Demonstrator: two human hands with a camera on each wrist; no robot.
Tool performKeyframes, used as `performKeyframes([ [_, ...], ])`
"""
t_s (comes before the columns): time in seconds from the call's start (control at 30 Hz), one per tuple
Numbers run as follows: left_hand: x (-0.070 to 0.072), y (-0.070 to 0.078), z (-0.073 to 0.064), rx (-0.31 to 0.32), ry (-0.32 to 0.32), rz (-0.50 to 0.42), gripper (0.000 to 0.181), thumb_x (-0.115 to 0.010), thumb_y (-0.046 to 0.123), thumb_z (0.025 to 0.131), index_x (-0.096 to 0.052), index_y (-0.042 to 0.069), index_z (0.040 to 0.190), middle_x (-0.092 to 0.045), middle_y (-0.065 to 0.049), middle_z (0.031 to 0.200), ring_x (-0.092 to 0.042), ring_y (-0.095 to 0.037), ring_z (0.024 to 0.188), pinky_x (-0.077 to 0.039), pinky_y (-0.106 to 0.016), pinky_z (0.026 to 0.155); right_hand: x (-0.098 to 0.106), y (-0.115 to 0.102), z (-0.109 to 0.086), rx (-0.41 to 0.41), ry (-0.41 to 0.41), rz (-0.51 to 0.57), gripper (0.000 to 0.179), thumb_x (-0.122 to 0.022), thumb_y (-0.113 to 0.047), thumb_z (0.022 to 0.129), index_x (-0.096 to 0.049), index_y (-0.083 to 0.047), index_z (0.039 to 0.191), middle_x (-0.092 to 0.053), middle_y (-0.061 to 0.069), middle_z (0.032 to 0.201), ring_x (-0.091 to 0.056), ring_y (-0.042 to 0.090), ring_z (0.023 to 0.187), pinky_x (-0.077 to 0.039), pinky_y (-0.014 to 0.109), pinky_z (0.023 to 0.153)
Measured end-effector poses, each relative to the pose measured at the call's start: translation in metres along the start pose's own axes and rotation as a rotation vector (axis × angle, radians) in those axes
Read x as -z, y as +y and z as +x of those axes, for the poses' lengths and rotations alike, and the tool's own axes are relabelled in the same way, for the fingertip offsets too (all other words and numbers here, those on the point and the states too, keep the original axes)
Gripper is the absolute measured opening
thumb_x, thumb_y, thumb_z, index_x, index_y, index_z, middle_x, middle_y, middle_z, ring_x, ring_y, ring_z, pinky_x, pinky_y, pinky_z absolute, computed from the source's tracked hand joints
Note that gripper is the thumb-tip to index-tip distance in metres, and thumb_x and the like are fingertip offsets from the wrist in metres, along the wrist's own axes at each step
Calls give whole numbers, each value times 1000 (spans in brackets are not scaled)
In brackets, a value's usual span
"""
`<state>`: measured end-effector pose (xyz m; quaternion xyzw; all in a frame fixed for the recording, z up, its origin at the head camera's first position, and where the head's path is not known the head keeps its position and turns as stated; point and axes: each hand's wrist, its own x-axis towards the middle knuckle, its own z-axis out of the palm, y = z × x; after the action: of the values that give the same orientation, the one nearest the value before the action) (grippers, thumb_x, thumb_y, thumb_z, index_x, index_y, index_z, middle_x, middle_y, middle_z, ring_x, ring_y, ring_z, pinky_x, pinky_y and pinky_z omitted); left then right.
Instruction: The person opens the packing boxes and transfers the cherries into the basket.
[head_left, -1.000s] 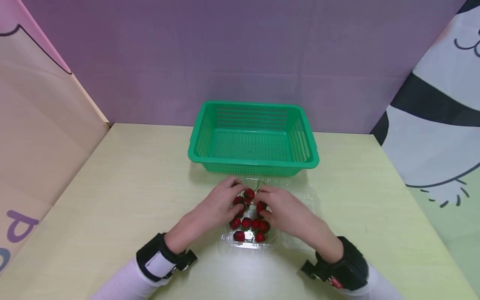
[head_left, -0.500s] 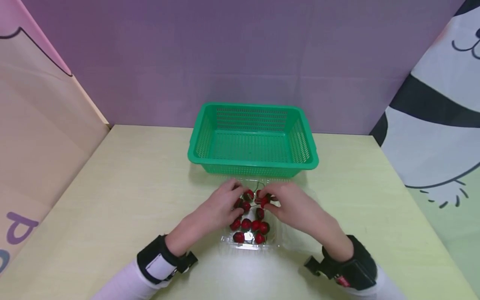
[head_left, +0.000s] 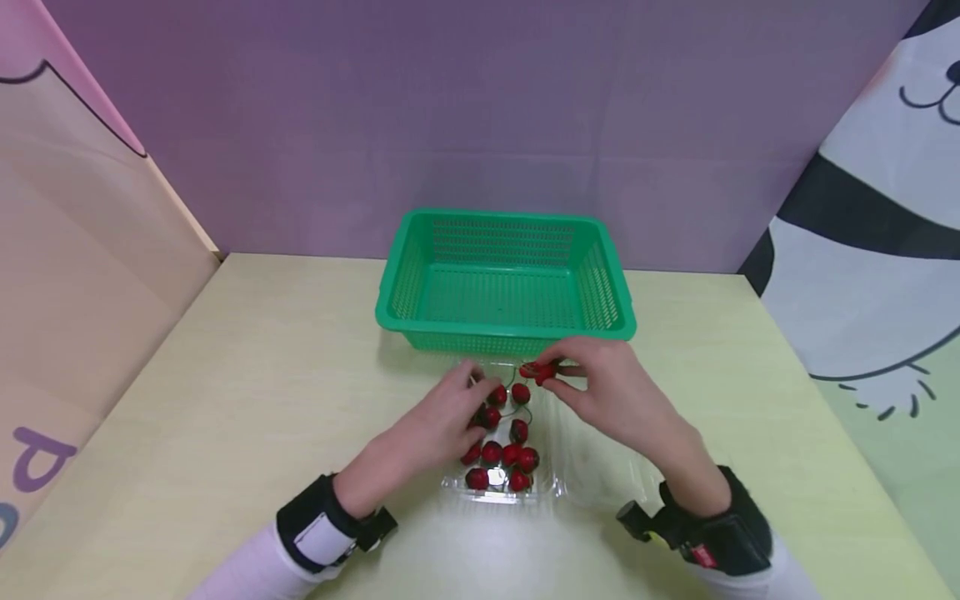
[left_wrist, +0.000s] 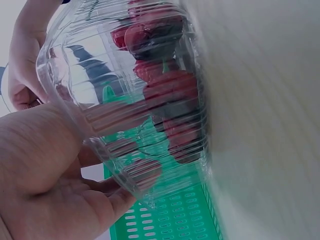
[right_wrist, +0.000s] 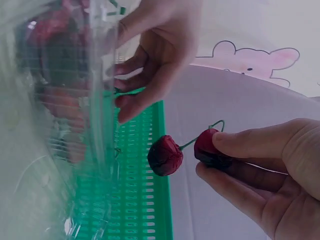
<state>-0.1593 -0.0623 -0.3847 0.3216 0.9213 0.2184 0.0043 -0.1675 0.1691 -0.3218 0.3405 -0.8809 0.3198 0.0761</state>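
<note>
Red, perhaps paired cherry in grip

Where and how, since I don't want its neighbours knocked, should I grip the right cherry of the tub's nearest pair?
Probably from above, as walls ring the tub. Pinch the cherry by its rounded left and right sides: a gap shows to its left, while another cherry sits close beyond it.
</note>
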Motion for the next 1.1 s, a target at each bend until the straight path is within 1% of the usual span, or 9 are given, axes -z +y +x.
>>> performKeyframes([
  [0.2, 0, 1, 0, -5, -4, 27, 61, -82, 4, 78, -56, 0, 133, -48, -9, 113, -50, -18, 101, -47, -25, 85, 5, 2, 1, 9, 89, -17, 23, -79, 3, 79, -71, -5, 99, -68, -3, 96, -69, 16, 91, -53, 23, 77],
  [0.43, -1, 3, 0, 5, -10, 38, 60, -82, 3, 78, -57, 2, 132, -48, -8, 108, -51, -17, 95, -48, -24, 81, 8, 6, 4, 31, 203, -59, 26, -81, 1, 78, -70, -4, 101, -68, 0, 99, -69, 17, 89, -53, 23, 75],
  [0.67, -1, 3, 0, 17, -20, 34, 59, -80, 0, 78, -57, 4, 132, -46, -5, 103, -49, -16, 90, -47, -23, 76, 11, 12, 7, 9, 290, -26, 29, -80, 7, 77, -70, 0, 103, -68, 4, 102, -69, 20, 90, -54, 24, 75],
  [0.83, -1, 4, 0, 15, -22, 42, 57, -80, 0, 78, -58, 4, 131, -46, -4, 99, -48, -15, 87, -46, -22, 74, 11, 21, 10, -7, 361, -22, 31, -79, 8, 77, -69, 3, 105, -68, 7, 101, -71, 24, 88, -54, 25, 74],
  [0.93, -1, 3, 0, 10, -23, 54, 55, -80, 1, 78, -59, 4, 130, -46, -2, 95, -47, -15, 84, -45, -22, 71, 11, 27, 12, -22, 401, -9, 30, -79, 10, 77, -68, 4, 105, -68, 9, 100, -71, 26, 86, -54, 27, 73],
  [1.1, -3, 1, 1, 4, -27, 78, 53, -79, 1, 79, -60, 5, 128, -46, -1, 92, -46, -14, 81, -43, -21, 68, 11, 34, 14, -56, 441, 6, 27, -77, 10, 79, -69, 5, 104, -68, 9, 99, -71, 29, 86, -54, 31, 72],
])
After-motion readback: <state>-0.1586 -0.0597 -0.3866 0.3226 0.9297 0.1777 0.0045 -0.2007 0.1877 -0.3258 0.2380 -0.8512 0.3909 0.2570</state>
